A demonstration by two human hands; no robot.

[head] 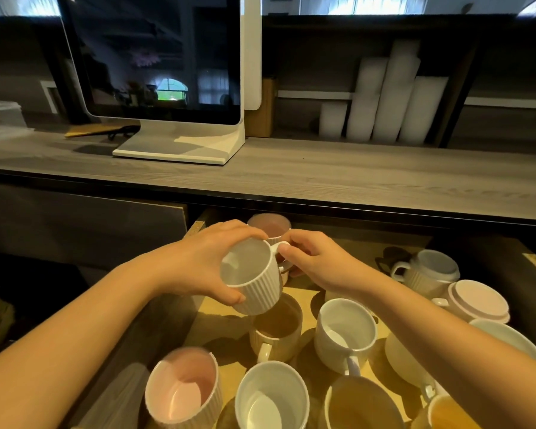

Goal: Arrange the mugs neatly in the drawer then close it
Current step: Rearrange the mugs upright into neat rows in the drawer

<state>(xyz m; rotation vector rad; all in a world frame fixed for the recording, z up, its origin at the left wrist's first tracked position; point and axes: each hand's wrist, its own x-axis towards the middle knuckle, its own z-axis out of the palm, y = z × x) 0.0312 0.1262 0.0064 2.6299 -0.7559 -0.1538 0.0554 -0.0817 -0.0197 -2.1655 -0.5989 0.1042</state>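
Note:
A white ribbed mug (254, 284) is held tilted above the open wooden drawer (220, 308). My left hand (205, 261) wraps around its body from the left, and my right hand (316, 261) pinches its handle from the right. Behind it, at the drawer's back, stands a pink mug (270, 226). Below lie several more mugs: a cream ribbed one (277, 331), a white one (345, 331), a pink ribbed one (183, 388) at the front left and a white one (271, 397) at the front. Two upside-down mugs (427, 270) sit at the right.
The grey wooden counter (322, 178) overhangs the drawer's back. On it stands a white-framed screen (158, 57) on a stand. Stacks of white cups (384, 100) fill the shelf behind. A closed dark cabinet front (75, 224) is to the drawer's left.

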